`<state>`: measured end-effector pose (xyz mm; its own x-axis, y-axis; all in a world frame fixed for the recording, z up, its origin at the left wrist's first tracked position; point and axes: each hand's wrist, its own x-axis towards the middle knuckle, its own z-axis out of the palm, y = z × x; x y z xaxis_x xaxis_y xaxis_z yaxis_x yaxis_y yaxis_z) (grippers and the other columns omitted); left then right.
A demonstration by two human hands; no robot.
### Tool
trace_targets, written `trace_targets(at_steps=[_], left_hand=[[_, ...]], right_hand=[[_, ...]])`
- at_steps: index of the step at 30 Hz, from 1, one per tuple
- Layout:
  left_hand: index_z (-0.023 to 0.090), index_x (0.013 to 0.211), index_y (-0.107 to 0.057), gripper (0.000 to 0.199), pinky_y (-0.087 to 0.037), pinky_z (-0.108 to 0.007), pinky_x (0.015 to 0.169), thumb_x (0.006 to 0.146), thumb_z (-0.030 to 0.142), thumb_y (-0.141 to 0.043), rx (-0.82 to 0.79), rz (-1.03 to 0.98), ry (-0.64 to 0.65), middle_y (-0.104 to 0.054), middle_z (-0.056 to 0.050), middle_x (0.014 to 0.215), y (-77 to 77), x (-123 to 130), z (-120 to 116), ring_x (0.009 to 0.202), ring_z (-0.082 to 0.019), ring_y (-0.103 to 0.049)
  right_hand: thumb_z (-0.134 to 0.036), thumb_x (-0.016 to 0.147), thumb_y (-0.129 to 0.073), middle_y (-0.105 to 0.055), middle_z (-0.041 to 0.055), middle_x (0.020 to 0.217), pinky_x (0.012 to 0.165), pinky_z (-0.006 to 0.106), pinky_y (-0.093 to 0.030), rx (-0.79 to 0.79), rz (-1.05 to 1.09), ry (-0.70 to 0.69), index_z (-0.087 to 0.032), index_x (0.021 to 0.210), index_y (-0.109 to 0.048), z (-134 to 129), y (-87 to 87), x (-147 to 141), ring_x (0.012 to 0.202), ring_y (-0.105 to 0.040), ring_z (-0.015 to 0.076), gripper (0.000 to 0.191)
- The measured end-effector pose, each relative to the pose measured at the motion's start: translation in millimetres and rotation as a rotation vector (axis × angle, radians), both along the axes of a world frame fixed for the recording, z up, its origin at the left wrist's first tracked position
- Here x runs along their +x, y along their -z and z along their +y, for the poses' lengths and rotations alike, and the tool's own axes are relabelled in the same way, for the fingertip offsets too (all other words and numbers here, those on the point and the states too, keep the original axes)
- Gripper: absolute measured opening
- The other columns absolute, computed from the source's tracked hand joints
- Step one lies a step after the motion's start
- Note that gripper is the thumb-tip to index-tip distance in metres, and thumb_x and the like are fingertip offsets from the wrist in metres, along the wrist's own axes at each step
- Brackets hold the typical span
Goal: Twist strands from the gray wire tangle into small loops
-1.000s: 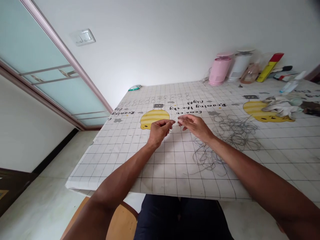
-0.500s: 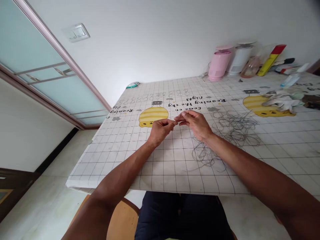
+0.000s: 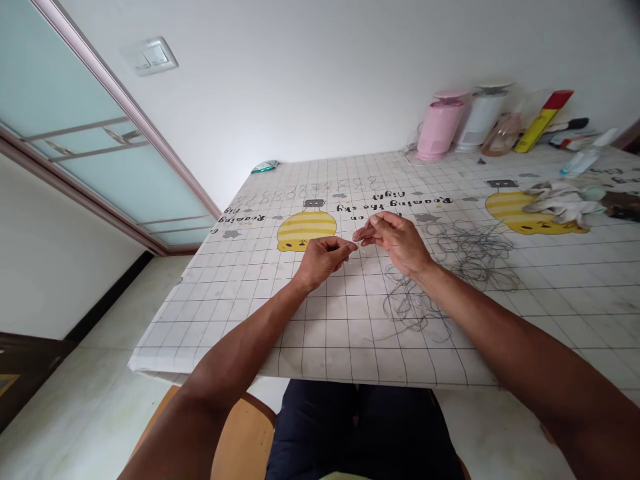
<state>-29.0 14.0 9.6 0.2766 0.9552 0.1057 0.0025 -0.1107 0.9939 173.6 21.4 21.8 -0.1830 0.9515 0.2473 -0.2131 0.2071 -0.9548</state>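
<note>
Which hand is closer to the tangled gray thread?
The right. The right hand is just left of the thread, its wrist and forearm passing across the tangle's near part in this view; the left hand is farther left.

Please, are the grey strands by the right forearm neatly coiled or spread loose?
Spread loose: the grey strands lie in irregular, overlapping loops on the gridded tablecloth, with stray ends sticking out.

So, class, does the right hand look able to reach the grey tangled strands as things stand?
Probably yes: the grey tangled strands lie on the tablecloth beside the right hand, and nothing visible blocks the way, though its fingertips are now close to the left hand.
</note>
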Motion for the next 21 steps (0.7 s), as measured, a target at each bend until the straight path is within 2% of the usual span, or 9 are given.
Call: trace_targets(at_steps=[7, 13, 21], left_hand=[[0.016, 0.078, -0.076, 0.033, -0.028, -0.023, 0.044, 0.083, 0.047, -0.086, -0.026, -0.008, 0.0, -0.056, 0.0, 0.065, -3.5, 1, -4, 0.051, -0.007, -0.042], [0.017, 0.08, -0.077, 0.031, -0.029, -0.024, 0.043, 0.083, 0.047, -0.086, -0.038, -0.009, -0.005, -0.059, 0.0, 0.068, -2.3, 1, -3, 0.05, -0.007, -0.044], [0.017, 0.081, -0.077, 0.029, -0.035, -0.026, 0.042, 0.085, 0.044, -0.085, -0.012, -0.026, 0.024, -0.06, -0.002, 0.072, -1.4, 0, -1, 0.05, -0.008, -0.047]], right_hand=[[-0.067, 0.091, -0.077, -0.081, 0.0094, 0.094, 0.09, 0.042, -0.062, 0.031, 0.004, 0.028, -0.024, 0.089, -0.069, 3, -4.9, 7, 0.097, -0.078, 0.027, 0.043], [-0.069, 0.086, -0.08, -0.08, 0.0094, 0.091, 0.084, 0.042, -0.063, 0.037, 0.006, 0.065, -0.024, 0.085, -0.067, 6, -7.6, 11, 0.097, -0.079, 0.0284, 0.046], [-0.067, 0.088, -0.08, -0.079, 0.0093, 0.091, 0.083, 0.042, -0.063, 0.032, -0.001, 0.115, -0.025, 0.085, -0.067, 7, -11.9, 15, 0.099, -0.078, 0.0292, 0.045]])
